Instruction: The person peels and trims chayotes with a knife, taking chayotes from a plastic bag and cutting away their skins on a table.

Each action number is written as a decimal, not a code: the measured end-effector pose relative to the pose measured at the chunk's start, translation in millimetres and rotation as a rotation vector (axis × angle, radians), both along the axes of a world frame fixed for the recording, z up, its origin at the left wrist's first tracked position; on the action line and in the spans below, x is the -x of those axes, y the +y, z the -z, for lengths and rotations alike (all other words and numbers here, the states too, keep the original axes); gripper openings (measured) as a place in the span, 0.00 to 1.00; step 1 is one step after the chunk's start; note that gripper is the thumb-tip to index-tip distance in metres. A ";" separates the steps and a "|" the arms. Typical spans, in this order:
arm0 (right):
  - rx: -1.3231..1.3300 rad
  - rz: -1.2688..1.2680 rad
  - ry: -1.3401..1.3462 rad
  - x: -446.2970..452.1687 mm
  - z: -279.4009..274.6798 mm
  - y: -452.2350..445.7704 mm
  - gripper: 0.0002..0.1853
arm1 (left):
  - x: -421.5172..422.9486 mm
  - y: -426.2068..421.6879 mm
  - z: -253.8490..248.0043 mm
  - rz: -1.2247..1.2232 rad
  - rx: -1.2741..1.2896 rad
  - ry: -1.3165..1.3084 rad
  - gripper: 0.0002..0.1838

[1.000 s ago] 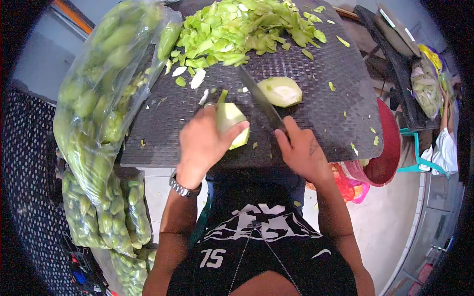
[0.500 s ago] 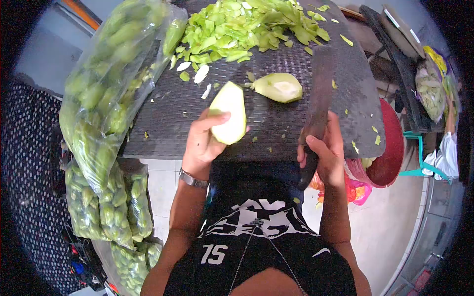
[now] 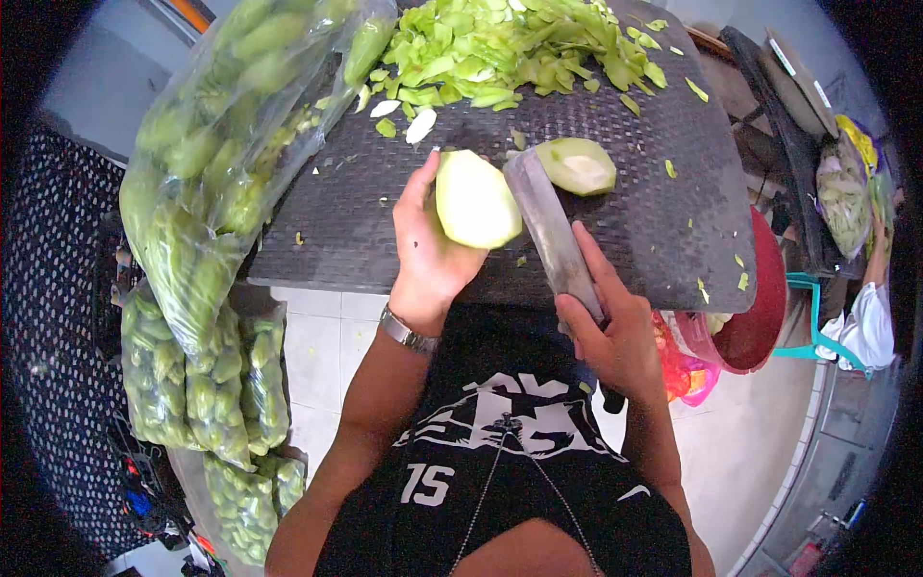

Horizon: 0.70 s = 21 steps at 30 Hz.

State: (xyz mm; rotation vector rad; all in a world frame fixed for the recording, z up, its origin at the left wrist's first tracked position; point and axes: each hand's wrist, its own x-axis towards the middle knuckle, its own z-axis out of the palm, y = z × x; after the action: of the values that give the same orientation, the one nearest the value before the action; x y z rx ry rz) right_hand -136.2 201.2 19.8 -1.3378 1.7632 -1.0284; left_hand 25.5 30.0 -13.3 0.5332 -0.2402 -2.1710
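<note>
My left hand point(image 3: 435, 240) is wrapped round a peeled green mango point(image 3: 476, 200), pale all over, held just above the near part of the table. In my right hand point(image 3: 615, 332) is a large knife point(image 3: 550, 219) with a broad, long blade. The blade slants up and left, its end close beside the mango; whether they touch I cannot tell. Behind the blade a second peeled mango point(image 3: 580, 168) lies on the dark woven tabletop point(image 3: 356, 216), partly covered by the knife. The handle is mostly hidden in my fingers.
A heap of green peelings point(image 3: 519, 53) covers the table's far side. A clear bag of green mangoes point(image 3: 207, 163) leans over its left edge, with more filled bags point(image 3: 207, 380) below. A red tub point(image 3: 755, 298) and a teal stool point(image 3: 812, 322) stand at the right.
The knife has swung left and tilted towards the mango, and my right hand has come inward. My left hand has moved slightly right and turned the mango.
</note>
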 end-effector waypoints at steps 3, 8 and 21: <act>-0.031 -0.001 -0.007 1.5 1.5 7.0 0.39 | 0.4 2.0 -10.5 0.101 -0.021 0.071 0.25; -0.193 -0.017 -0.073 0.2 -12.8 7.1 0.39 | 7.1 -2.8 -12.4 -0.021 0.110 -0.038 0.25; -0.084 -0.059 0.036 0.8 -9.7 2.0 0.37 | 19.8 -14.3 -11.5 -0.086 0.243 -0.192 0.28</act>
State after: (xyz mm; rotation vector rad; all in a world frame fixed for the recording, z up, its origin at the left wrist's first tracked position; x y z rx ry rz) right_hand -137.0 203.2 29.5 -1.3555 1.7623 -0.8940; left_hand 5.7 15.7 -1.8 0.6006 -0.5671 -1.9738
